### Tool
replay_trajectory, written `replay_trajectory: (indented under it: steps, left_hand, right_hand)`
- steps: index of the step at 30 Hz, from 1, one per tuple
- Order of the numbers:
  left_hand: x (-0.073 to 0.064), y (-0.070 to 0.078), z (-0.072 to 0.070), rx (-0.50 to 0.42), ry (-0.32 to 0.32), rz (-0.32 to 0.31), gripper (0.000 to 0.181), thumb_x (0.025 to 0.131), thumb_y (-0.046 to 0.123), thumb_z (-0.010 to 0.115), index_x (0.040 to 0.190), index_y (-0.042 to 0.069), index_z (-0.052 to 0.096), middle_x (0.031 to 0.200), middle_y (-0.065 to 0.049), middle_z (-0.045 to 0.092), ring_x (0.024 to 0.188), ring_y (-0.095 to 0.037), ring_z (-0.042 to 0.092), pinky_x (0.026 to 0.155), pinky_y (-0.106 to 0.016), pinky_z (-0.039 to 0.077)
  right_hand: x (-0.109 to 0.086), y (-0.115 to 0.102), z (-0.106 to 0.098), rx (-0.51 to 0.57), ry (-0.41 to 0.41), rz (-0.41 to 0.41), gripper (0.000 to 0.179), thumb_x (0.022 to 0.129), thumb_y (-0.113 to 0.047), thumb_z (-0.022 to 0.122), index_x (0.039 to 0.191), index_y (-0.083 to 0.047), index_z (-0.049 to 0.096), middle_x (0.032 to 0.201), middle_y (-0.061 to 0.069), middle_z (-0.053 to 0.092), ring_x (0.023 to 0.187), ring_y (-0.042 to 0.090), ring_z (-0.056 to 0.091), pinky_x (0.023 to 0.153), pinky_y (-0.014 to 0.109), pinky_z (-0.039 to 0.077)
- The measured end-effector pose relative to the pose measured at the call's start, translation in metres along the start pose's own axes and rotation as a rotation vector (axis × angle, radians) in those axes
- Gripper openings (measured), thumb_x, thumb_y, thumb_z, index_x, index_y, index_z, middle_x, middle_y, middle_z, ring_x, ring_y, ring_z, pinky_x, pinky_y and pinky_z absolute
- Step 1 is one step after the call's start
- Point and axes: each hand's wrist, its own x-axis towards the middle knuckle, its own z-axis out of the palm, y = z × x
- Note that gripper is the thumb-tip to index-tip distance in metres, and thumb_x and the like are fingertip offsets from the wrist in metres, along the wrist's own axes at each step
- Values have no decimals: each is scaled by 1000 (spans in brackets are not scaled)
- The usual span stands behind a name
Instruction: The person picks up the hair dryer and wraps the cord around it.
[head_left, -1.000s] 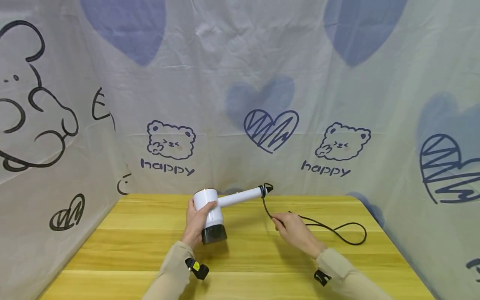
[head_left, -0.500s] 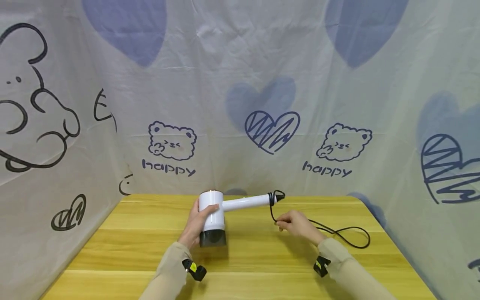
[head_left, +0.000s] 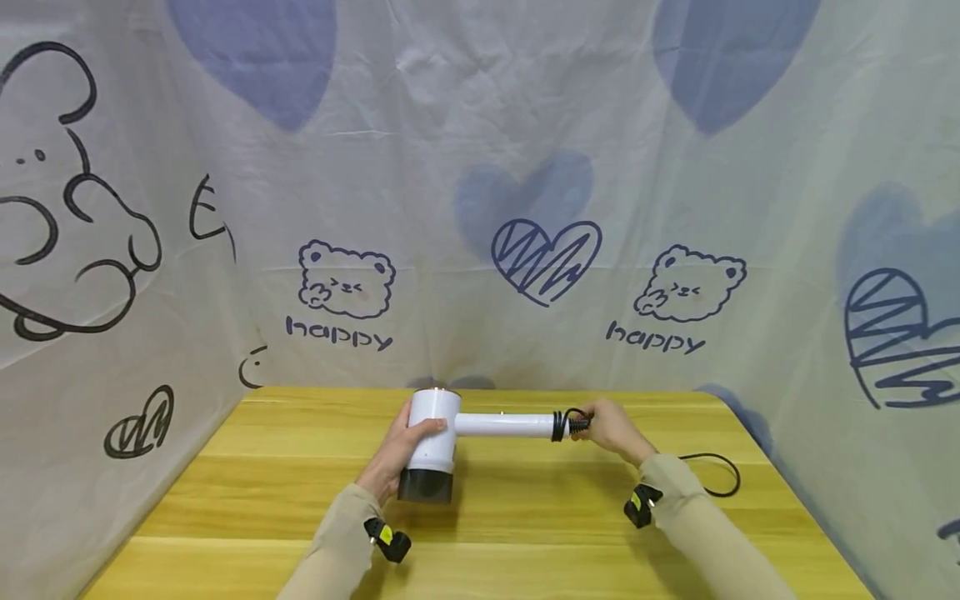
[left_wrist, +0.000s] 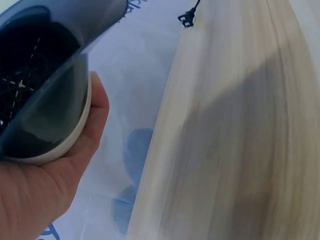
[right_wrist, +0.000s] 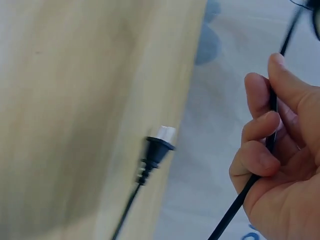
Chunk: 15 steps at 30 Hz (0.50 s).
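Observation:
A white hair dryer (head_left: 435, 425) with a dark nozzle (head_left: 425, 486) is gripped round its barrel by my left hand (head_left: 397, 450), thumb across the front. Its handle points right, and black cord is wound round the handle's end. In the left wrist view the dark nozzle (left_wrist: 55, 100) faces the camera, with the fingers curled about the barrel. Close to the handle's end, my right hand (head_left: 611, 429) pinches the black power cord (right_wrist: 272, 107) between thumb and fingers; the right wrist view shows the cord running across the curled fingers.
The cord's two-pin plug (right_wrist: 157, 147) appears near the edge of the wooden table (head_left: 525, 517). A loop of cord (head_left: 723, 475) lies on the table's right side. Printed cloth (head_left: 450, 333) hangs behind the table and on both sides.
The hair dryer has shifted right and slightly down in my left hand, its handle turning level. My right hand has risen with the cord to the handle's end, and the winding there looks thicker.

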Motion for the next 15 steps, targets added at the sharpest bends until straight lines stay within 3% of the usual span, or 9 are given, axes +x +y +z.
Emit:
replay_trajectory:
  steps: [8,15]
  left_hand:
    - [3,1,-4,5,-47,-13,72,87,21,67,148,25,30,113,-18,56,83,-24,64,71,-43,59]
    - [2,-1,-7,35,-68,-38,73,86,24,68,148,28,30,119,-20,53,84,-26,64,71,-45,59]
  right_hand:
    - [4,-9,-14,-106,3,-117,7,86,-10,73,87,-7,78,85,7,76,76,14,65,70,31,56]
    - [5,-13,-16,-98,-28,-107,9,86,-19,75,83,-12,80,78,1,74,65,10,58,60,26,49]
